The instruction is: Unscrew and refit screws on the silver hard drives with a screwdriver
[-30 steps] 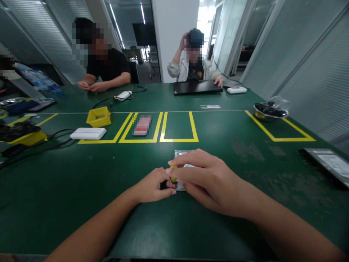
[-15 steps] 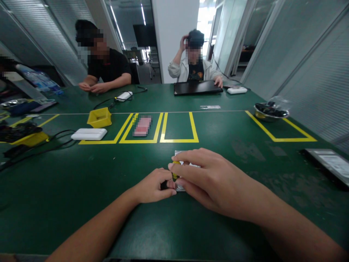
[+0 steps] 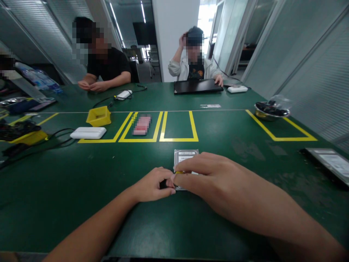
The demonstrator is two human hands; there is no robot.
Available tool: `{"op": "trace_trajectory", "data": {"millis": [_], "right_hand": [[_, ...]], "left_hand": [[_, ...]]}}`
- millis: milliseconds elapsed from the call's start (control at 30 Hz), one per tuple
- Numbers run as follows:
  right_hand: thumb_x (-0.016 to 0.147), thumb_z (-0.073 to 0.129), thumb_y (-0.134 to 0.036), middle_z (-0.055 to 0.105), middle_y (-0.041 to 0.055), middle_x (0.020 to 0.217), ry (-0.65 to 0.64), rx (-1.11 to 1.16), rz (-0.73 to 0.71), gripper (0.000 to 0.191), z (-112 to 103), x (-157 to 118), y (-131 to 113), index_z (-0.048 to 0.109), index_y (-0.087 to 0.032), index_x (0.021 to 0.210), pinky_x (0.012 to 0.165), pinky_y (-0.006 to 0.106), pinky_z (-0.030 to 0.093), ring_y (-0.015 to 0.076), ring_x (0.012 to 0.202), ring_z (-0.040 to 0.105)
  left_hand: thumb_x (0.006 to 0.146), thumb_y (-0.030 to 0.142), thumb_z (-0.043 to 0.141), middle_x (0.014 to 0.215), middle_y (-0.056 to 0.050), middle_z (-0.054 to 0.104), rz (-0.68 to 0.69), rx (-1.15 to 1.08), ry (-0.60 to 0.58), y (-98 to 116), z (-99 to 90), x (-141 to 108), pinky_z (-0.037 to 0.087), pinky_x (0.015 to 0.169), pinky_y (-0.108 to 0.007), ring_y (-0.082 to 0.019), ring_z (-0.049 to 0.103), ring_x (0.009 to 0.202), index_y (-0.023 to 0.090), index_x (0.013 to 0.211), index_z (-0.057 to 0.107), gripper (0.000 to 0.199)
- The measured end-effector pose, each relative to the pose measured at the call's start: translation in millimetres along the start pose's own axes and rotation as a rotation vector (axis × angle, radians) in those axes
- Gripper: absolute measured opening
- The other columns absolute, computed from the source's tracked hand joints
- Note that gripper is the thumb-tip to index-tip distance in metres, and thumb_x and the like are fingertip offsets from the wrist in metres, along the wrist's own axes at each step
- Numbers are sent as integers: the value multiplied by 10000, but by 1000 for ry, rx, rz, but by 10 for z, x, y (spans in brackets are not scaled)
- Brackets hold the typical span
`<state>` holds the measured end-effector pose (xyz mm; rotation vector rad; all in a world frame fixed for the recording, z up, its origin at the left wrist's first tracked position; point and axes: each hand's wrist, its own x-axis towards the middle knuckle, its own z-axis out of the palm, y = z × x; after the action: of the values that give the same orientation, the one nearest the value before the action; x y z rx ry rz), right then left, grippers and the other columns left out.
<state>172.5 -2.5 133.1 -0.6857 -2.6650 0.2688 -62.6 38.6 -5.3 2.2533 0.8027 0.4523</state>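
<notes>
Head view: drive (image 3: 187, 153) lies nearer tabletop (image 3: 95, 182)'s front edge than far edge. Right hand (image 3: 207, 178): pinched on yellow piece (image 3: 179, 172) over drive. Left hand (image 3: 155, 185): half-curled at drive's left side; can't tell if gripping. Likely risks: yellow piece slips if tilted; drive skids if unbraced.

Apparently metal hard drive (image 3: 186, 155); smooth, glossy tabletop (image 3: 152, 227)
</notes>
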Motion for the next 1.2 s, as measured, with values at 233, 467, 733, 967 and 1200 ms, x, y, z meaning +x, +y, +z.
{"op": "trace_trajectory", "data": {"millis": [233,467,733,967,1200], "right_hand": [[955,514,-132,650,93,1168,4,2,13,134,6,42,6,633,-175,911,892,341,496,200,1055,616],[919,524,-84,655,82,1137,48,-11,16,162,43,77,32,643,-178,863,852,323,494,191,1000,624],[937,472,-89,631,62,1020,-26,-23,62,200,37,95,58,651,-174,964,784,304,448,164,880,575],[946,529,-180,568,37,854,-53,-81,103,147,26,145,61,647,-159,861,628,270,379,142,735,503],[923,465,-64,634,73,1068,-17,113,51,234,35,104,82,669,-175,955,814,287,479,154,914,597]], "left_hand": [[807,281,662,865,-42,685,3,-20,31,8,24,3,499,776,-300,-203,639,852,153,884,634,152],[815,306,658,806,-19,692,-5,12,42,1,43,-21,505,808,-317,-188,638,811,168,869,654,148],[824,300,661,870,-27,703,0,32,-3,1,28,-16,498,781,-295,-181,641,817,160,895,673,158],[832,293,649,866,-24,710,-7,-4,-54,-18,12,-15,504,782,-278,-168,645,804,165,907,685,153],[825,320,657,784,-11,696,-27,35,21,9,32,-19,506,758,-281,-161,640,752,164,824,670,156]]}}
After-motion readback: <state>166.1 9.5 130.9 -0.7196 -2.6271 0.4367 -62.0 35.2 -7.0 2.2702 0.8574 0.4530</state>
